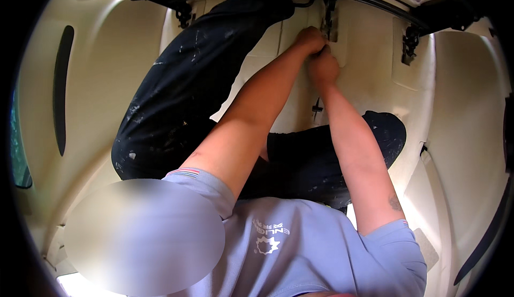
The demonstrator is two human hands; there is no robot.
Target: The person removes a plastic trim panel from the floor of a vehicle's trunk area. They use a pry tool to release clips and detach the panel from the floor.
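Observation:
Both arms stretch away from me towards a dark metal fitting set in the beige panel. My left hand is closed beside the lower end of that fitting. Just nearer, my right hand is closed too, and its fingers meet those of the left. Between the fingertips a small dark thing shows, too small and too covered to name. Which hand grips it I cannot make out.
Dark bars run across the far end, with a black hinge-like bracket at right. A small black fitting sits in the panel nearer me. My bent leg in dark trousers rises at left. Beige side walls curve around me.

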